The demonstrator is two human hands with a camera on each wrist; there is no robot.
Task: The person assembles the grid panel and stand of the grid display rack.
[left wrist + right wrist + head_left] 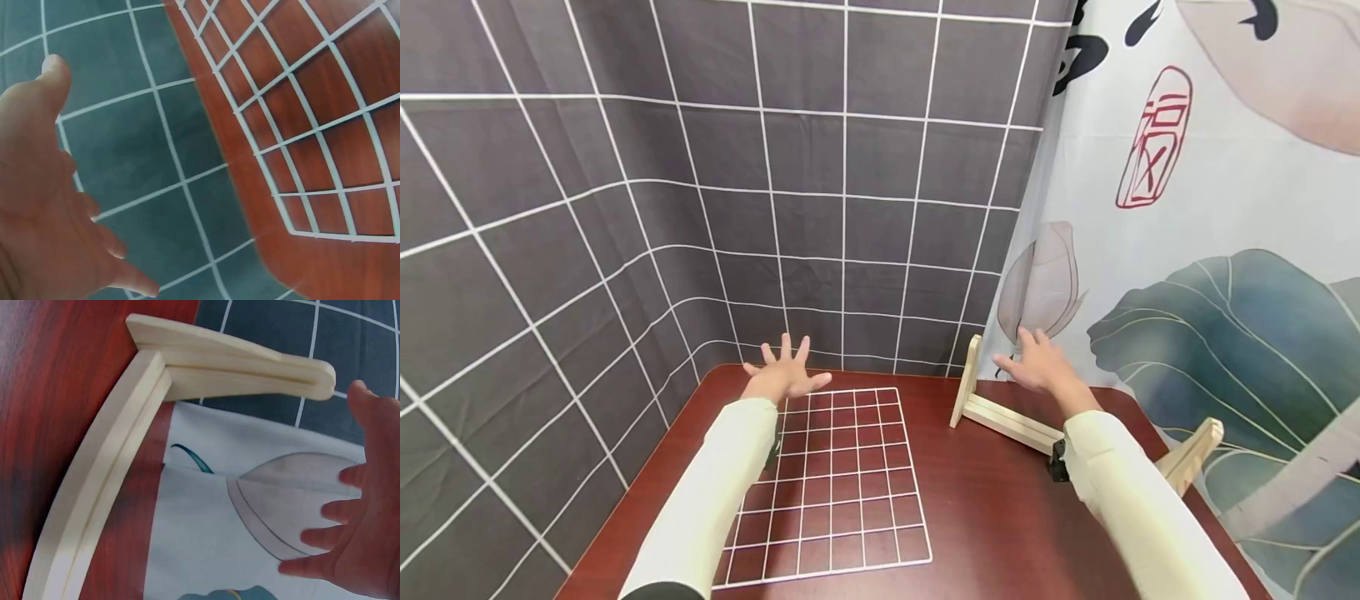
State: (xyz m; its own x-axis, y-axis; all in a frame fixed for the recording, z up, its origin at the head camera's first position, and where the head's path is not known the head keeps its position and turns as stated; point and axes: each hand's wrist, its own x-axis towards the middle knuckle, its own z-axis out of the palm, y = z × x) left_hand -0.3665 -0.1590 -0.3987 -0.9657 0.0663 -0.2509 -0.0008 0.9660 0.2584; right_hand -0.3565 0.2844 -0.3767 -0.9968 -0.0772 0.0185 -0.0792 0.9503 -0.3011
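Note:
Fingers spread wide, my left hand (781, 375) hovers over the far left of the table, by the back corner of a white wire grid panel (842, 492). It holds nothing. In the left wrist view the grid (319, 130) lies to the right of the hand (56, 206), apart from it. My right hand (1037, 365), fingers also spread and holding nothing, is above a pale wooden stand (1011, 421) made of a long bar with an upright at each end. In the right wrist view the near-side upright (237, 365) shows beside the thumb, with a gap between them.
Both things lie on a reddish-brown table (977, 508) with rounded back corners. A dark grey curtain with white grid lines (880, 150) hangs behind and to the left. To the right hangs a white cloth (1075, 167) printed with leaves and a red seal.

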